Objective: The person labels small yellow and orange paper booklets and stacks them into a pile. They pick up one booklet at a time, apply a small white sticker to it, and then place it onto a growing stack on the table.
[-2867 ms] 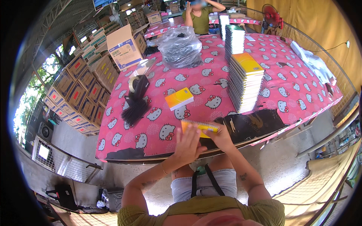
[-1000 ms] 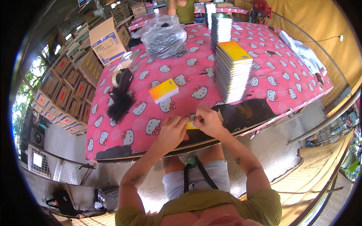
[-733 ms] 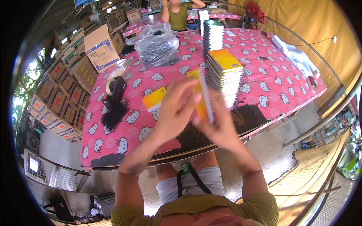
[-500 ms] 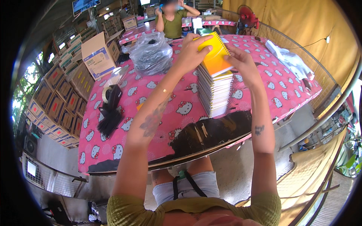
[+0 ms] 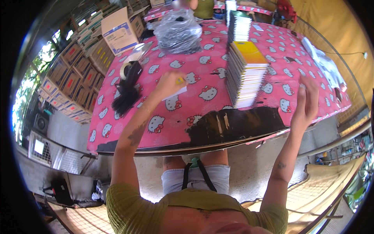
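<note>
My left hand (image 5: 170, 85) is closed over the table at a small yellow-and-white paper item (image 5: 178, 92), mostly covered by the fingers. To its right stands a tall stack of spiral notebooks (image 5: 245, 84), topped by one with a yellow-orange cover (image 5: 250, 52). My right hand (image 5: 307, 100) is off to the right of that stack, a little blurred, fingers stretched out and holding nothing. Behind the yellow-topped stack rises another stack of spiral notebooks (image 5: 240, 29) with a dark top.
Pink patterned cloth covers the table (image 5: 206, 78); its near edge is torn, baring dark wood. A tape dispenser (image 5: 132, 72) and black bristly bundle (image 5: 125, 99) lie left. Further back are a clear plastic bag (image 5: 178, 33) and open carton (image 5: 119, 35). Another person (image 5: 204, 8) is across the table.
Both hands have left the yellow notebook, which now rests on the stack. My left hand has moved left and down to the paper item; my right hand has moved right. The view has tilted downward.
</note>
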Demonstrator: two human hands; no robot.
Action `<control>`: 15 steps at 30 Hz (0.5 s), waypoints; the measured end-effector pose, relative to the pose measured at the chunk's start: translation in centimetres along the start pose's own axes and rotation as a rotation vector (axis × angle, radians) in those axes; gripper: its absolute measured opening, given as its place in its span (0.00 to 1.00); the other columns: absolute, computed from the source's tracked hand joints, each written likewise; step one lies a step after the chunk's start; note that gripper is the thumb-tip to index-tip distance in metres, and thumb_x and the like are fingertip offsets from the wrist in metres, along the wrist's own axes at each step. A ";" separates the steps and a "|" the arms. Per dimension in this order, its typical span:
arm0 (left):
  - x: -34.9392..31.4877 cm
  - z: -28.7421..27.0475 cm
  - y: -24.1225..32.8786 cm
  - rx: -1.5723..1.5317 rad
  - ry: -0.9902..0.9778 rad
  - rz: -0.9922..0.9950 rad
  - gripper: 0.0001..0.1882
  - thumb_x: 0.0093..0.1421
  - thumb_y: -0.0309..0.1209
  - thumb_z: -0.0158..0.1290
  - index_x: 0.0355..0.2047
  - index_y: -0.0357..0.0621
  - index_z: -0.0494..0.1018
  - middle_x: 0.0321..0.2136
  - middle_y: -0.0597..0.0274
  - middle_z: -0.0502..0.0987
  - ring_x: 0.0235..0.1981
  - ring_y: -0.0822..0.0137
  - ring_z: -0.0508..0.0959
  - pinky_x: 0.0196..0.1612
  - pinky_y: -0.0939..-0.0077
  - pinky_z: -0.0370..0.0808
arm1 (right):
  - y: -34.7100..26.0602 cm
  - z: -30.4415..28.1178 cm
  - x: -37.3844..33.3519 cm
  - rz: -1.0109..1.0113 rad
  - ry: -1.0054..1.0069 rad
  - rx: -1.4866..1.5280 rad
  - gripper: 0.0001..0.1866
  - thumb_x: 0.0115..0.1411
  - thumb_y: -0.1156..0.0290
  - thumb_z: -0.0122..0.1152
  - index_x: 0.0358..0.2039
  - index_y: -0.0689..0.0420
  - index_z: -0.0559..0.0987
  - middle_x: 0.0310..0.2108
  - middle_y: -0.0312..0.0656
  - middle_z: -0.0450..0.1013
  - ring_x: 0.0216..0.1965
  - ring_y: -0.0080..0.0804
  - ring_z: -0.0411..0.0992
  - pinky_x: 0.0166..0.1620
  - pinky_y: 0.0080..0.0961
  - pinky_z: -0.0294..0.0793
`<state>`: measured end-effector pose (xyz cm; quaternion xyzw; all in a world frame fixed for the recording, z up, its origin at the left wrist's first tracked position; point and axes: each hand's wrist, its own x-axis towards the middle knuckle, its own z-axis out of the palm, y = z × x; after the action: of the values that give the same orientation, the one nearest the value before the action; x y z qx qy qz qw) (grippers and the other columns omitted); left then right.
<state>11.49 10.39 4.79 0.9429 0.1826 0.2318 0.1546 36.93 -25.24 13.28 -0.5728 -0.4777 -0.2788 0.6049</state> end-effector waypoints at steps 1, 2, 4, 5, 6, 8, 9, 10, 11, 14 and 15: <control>-3.2 0.8 -1.6 0.143 0.024 -0.037 0.11 0.56 0.30 0.59 0.40 0.41 0.80 0.40 0.49 0.81 0.41 0.51 0.81 0.46 0.62 0.78 | -0.8 0.5 -1.5 0.026 -0.030 0.059 0.13 0.62 0.77 0.57 0.47 0.60 0.79 0.47 0.46 0.75 0.50 0.36 0.72 0.54 0.32 0.70; -5.7 1.7 -2.9 0.285 0.042 -0.072 0.11 0.56 0.28 0.58 0.40 0.40 0.79 0.39 0.50 0.80 0.42 0.51 0.81 0.46 0.61 0.78 | -1.8 1.7 -3.3 0.056 -0.060 0.115 0.12 0.62 0.78 0.57 0.47 0.60 0.79 0.46 0.46 0.76 0.50 0.36 0.72 0.53 0.31 0.70; -8.4 3.6 -5.2 0.453 0.175 0.010 0.13 0.54 0.25 0.56 0.41 0.39 0.78 0.38 0.51 0.80 0.41 0.52 0.80 0.45 0.61 0.78 | -3.3 5.3 -6.2 0.131 -0.185 0.273 0.13 0.61 0.79 0.58 0.47 0.59 0.79 0.44 0.46 0.76 0.51 0.36 0.71 0.54 0.31 0.69; -9.3 4.2 -5.6 0.533 0.240 0.057 0.14 0.54 0.24 0.55 0.41 0.38 0.77 0.37 0.52 0.79 0.41 0.52 0.80 0.45 0.61 0.78 | -3.6 7.5 -7.5 0.174 -0.281 0.364 0.14 0.59 0.80 0.59 0.47 0.60 0.79 0.43 0.47 0.76 0.51 0.37 0.71 0.55 0.30 0.69; -9.5 4.1 -5.3 0.532 0.249 0.084 0.16 0.52 0.22 0.53 0.43 0.37 0.75 0.37 0.53 0.78 0.39 0.52 0.79 0.43 0.59 0.77 | -3.7 9.5 -8.6 0.206 -0.377 0.425 0.15 0.58 0.81 0.61 0.46 0.60 0.79 0.44 0.47 0.75 0.50 0.38 0.72 0.55 0.31 0.69; -9.0 3.2 -1.7 0.497 0.345 0.084 0.17 0.51 0.24 0.54 0.43 0.37 0.75 0.35 0.54 0.77 0.38 0.53 0.78 0.41 0.59 0.76 | -3.6 12.4 -11.1 0.228 -0.437 0.420 0.17 0.55 0.80 0.64 0.47 0.59 0.79 0.46 0.46 0.74 0.48 0.38 0.73 0.54 0.30 0.69; -9.1 1.8 0.2 0.505 0.399 0.079 0.17 0.51 0.24 0.54 0.43 0.37 0.75 0.35 0.54 0.77 0.37 0.53 0.78 0.40 0.59 0.76 | -3.9 13.9 -12.2 0.213 -0.399 0.393 0.19 0.54 0.80 0.66 0.48 0.59 0.78 0.47 0.45 0.73 0.47 0.38 0.73 0.53 0.30 0.70; -9.6 1.2 1.7 0.428 0.395 0.139 0.18 0.51 0.25 0.55 0.44 0.38 0.75 0.34 0.55 0.77 0.36 0.54 0.78 0.40 0.60 0.75 | -4.3 15.1 -12.9 0.116 -0.388 0.296 0.22 0.54 0.79 0.68 0.51 0.59 0.75 0.50 0.45 0.72 0.46 0.36 0.74 0.51 0.27 0.72; -10.2 1.6 3.3 0.342 0.387 0.197 0.18 0.50 0.26 0.55 0.44 0.38 0.75 0.34 0.55 0.77 0.35 0.55 0.77 0.39 0.60 0.74 | -3.8 16.3 -14.6 0.283 -0.452 0.478 0.23 0.55 0.79 0.68 0.51 0.59 0.74 0.48 0.45 0.72 0.45 0.34 0.74 0.50 0.26 0.72; -11.9 3.9 7.4 0.262 0.357 0.271 0.15 0.51 0.28 0.56 0.40 0.40 0.76 0.32 0.55 0.77 0.35 0.54 0.77 0.39 0.59 0.74 | -1.5 18.7 -20.1 0.591 -0.686 0.648 0.24 0.55 0.82 0.68 0.52 0.59 0.71 0.40 0.41 0.74 0.41 0.26 0.75 0.46 0.23 0.75; -12.2 3.8 8.0 0.287 0.443 0.267 0.13 0.52 0.28 0.56 0.39 0.40 0.76 0.31 0.54 0.77 0.35 0.53 0.77 0.39 0.58 0.74 | -1.1 18.5 -21.2 0.613 -0.638 0.651 0.24 0.55 0.82 0.68 0.51 0.59 0.71 0.39 0.40 0.74 0.41 0.26 0.75 0.45 0.23 0.75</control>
<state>5.50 -2.52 -0.04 0.8972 0.1173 0.4221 -0.0556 22.90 -12.11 -7.34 -0.5251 -0.5103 0.2599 0.6295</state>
